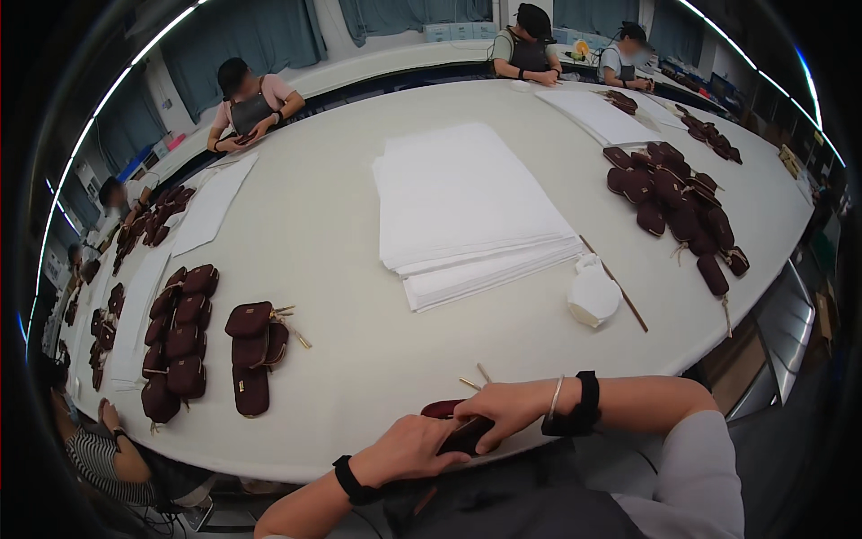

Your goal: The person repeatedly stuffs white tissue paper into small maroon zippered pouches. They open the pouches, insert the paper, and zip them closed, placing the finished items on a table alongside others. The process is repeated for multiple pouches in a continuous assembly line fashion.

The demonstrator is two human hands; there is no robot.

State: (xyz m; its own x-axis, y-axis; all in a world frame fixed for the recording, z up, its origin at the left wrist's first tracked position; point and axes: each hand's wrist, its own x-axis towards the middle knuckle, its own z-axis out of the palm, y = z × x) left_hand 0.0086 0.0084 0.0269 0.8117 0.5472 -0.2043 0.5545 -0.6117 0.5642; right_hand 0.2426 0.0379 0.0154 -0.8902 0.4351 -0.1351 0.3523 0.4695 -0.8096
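I've got one dark red pouch (456, 429) at the table's (341, 225) near edge, abt 6 o'clock, close to my body so I can work it w/o reaching. My left hand (409, 449) grips it from below, fingers curled round the lower end to steady it. My right hand (503, 406) closes over its top, fingertips pinching the edge; the gold pull tabs (473, 377) stick out just past it at 12. Two small rows of pouches (193, 346) lie at 9–10 o'clock, w/in arm's reach. Paper stack (467, 211) sits at 12, mid-table, shared by all. Folded white piece (593, 289) at 1, more pouches (678, 202) at 2.
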